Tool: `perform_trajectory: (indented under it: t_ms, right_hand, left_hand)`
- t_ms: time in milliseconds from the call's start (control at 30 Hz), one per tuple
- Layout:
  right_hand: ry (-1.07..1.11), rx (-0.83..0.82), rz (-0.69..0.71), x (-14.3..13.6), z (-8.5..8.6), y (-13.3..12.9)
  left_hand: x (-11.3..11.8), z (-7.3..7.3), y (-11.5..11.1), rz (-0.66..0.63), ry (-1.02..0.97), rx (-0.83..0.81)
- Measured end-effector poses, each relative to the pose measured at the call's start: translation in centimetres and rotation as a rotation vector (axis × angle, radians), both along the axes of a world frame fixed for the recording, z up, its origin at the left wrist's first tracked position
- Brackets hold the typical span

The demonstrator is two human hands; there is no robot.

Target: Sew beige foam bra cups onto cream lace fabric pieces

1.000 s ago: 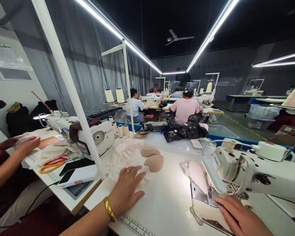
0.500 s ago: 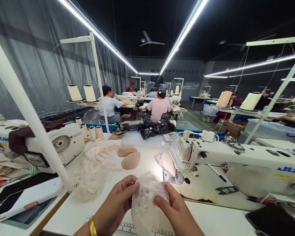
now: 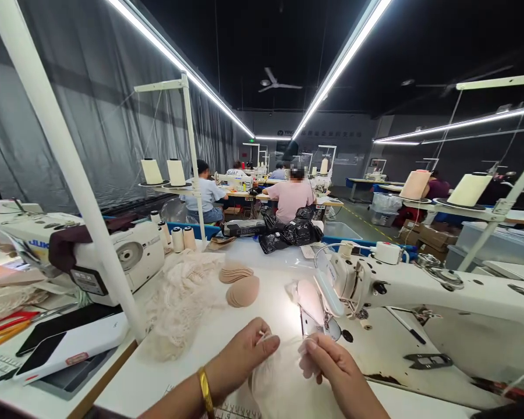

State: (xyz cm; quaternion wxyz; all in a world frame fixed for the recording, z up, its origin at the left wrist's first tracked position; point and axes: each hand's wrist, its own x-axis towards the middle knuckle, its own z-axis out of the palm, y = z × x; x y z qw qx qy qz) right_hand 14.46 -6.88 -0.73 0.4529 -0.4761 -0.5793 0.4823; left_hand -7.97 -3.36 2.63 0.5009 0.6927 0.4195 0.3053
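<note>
A sheer whitish lace piece [image 3: 283, 384] hangs between my two hands over the table edge. My left hand [image 3: 244, 361] pinches its upper left edge between thumb and fingers; a gold bracelet circles that wrist. On the other side, my right hand [image 3: 336, 364] is closed on the upper right edge. Just beyond, a pale pink cup-shaped piece [image 3: 310, 301] lies by the needle area of the sewing machine [image 3: 402, 285], under its lamp. Two stacks of beige teardrop-shaped pads [image 3: 244, 292] rest farther back, beside a heap of cream lace [image 3: 183, 297].
Thread snips [image 3: 428, 361] lie on the machine bed at right. At left are a white boxy device [image 3: 76, 349], a second sewing machine [image 3: 126, 250] and a slanting white pole [image 3: 82, 203]. Black plastic bags [image 3: 292, 231] sit at the back; co-workers sit beyond.
The lace piece now hangs lower, held by its upper edges, with my hands farther apart. The view has turned slightly left, so everything appears shifted right.
</note>
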Motion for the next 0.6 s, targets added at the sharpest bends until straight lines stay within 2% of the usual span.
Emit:
perform_trajectory:
  t_ms: [33,67,200,300,367,433,500,600]
  right_hand:
    - [0.009,-0.027,0.0,0.2,-0.2,0.4]
    - [0.009,-0.043,-0.004,0.3,-0.5,0.9]
    - [-0.018,-0.014,-0.031,0.4,-1.7,2.2]
    - [-0.026,0.001,-0.02,0.3,-2.4,2.6]
    - [-0.028,0.004,-0.023,0.4,-2.7,2.7]
    - [-0.028,-0.001,-0.029,0.5,-2.7,2.7]
    - [-0.027,-0.015,-0.016,0.6,-2.5,2.8]
    - [0.004,-0.028,-0.022,0.6,-1.9,2.8]
  left_hand:
    - [-0.8,0.6,1.4,0.02,0.242,0.203]
    - [-1.8,1.3,3.1,0.07,0.354,0.323]
    - [-5.2,3.7,11.2,0.221,0.546,0.505]
    - [-6.6,3.9,15.8,0.244,0.686,0.54]
    - [-6.9,3.6,17.5,0.225,0.756,0.535]
    - [-7.0,3.2,18.3,0.211,0.792,0.536]
    - [-6.9,3.2,18.5,0.218,0.787,0.551]
    - [-6.3,4.2,17.9,0.265,0.703,0.593]
